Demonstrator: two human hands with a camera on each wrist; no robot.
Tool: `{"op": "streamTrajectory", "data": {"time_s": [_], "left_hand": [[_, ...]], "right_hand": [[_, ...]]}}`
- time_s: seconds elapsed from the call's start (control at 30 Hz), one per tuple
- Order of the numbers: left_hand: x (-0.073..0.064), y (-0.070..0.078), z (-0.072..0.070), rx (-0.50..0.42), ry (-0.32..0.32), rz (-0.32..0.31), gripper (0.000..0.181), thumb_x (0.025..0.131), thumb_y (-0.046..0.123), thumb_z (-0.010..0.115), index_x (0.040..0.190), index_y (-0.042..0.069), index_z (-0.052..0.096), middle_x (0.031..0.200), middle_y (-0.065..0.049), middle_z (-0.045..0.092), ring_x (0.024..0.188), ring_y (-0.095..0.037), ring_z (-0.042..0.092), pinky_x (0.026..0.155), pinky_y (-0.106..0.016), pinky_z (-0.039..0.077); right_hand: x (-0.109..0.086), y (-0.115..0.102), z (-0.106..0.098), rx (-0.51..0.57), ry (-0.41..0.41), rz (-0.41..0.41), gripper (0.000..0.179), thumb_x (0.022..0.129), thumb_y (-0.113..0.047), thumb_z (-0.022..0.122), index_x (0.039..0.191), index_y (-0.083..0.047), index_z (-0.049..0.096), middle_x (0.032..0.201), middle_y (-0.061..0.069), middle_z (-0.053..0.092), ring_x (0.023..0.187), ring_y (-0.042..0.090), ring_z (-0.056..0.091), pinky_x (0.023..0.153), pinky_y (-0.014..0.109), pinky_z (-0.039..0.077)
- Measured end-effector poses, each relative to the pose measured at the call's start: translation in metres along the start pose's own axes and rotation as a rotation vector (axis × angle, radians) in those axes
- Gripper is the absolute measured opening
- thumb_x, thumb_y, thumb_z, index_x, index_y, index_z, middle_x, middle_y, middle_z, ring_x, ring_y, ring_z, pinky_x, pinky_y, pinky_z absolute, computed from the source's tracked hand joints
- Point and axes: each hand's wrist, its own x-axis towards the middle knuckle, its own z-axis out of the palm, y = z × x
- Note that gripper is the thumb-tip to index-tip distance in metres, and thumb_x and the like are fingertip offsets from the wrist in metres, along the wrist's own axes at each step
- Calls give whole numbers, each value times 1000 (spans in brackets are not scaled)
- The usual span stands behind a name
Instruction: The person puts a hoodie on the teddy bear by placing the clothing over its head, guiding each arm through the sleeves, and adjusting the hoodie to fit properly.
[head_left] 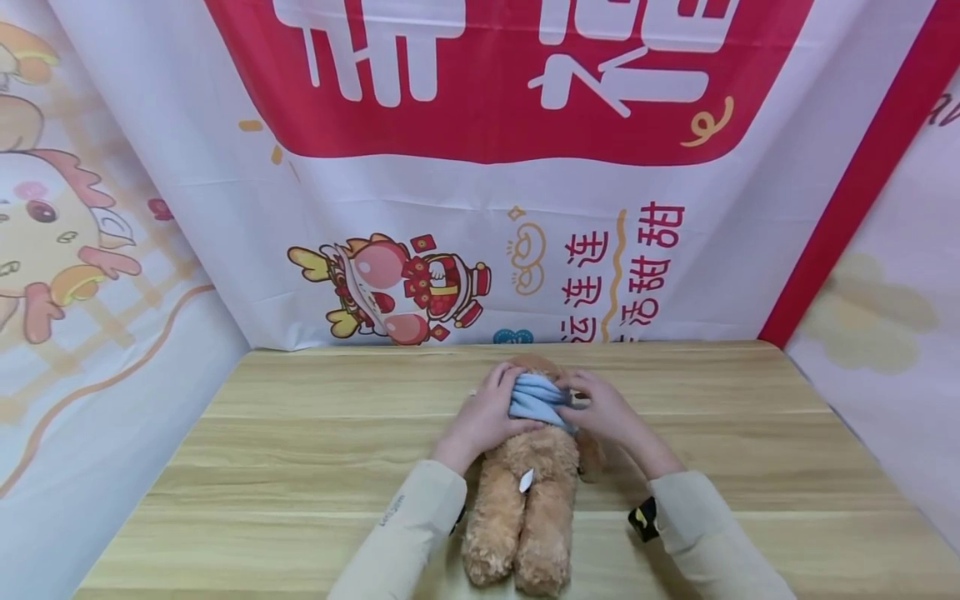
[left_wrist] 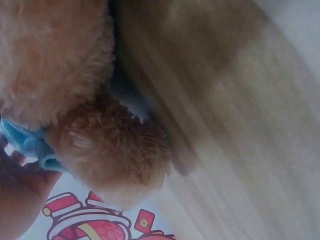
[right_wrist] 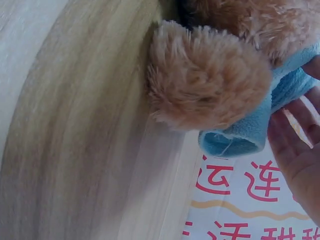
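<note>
A brown plush toy (head_left: 536, 454) lies lengthwise on the wooden table, its legs toward me and a white tag (head_left: 527, 481) between them. Bunched round its upper end is a small light-blue garment (head_left: 534, 398); one tube-like opening (right_wrist: 234, 144) shows in the right wrist view, beside a furry arm (right_wrist: 207, 80). My left hand (head_left: 491, 412) grips the garment from the left, its thumb across the lower edge. From the right, my right hand (head_left: 603, 408) holds the other side between thumb and fingers. The toy's face is hidden from the head view.
The wooden table (head_left: 322, 433) ends at a hanging white and red printed cloth (head_left: 480, 192) behind the toy. Printed cloths also hang at the left (head_left: 90, 250) and right. A black strap (head_left: 643, 518) sits at my right cuff.
</note>
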Motion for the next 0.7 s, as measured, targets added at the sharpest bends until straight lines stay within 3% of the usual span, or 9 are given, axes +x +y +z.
{"op": "streamTrajectory", "data": {"time_s": [0.27,0.4,0.5,0.7], "left_hand": [[-1,5,1,29,22,-2,77,82,43,72,144,15,36,150,-10,35,133,-30,44,101,-53,44],[-3,5,-1,30,19,19,74,83,43,71,143,15,39,149,-12,35,133,-33,43,100,-55,44],[-4,6,-1,44,33,31,71,83,43,70,142,17,40,150,-13,34,134,-34,42,100,-57,43],[-9,9,8,168,138,114,64,86,47,64,138,16,44,146,-14,38,134,-34,41,99,-55,45]], "right_hand": [[0,-3,3,-114,27,-63,17,88,-4,64,102,-1,72,108,14,65,105,32,61,93,48,50],[1,-3,6,-172,72,-137,19,90,2,57,103,1,71,113,16,65,109,36,60,94,50,49],[5,-4,9,-240,124,-141,24,92,1,55,110,-5,69,117,14,64,109,34,61,92,49,51],[17,-12,12,-359,169,-107,28,93,-9,59,118,-17,68,122,11,63,111,32,61,91,48,51]]}}
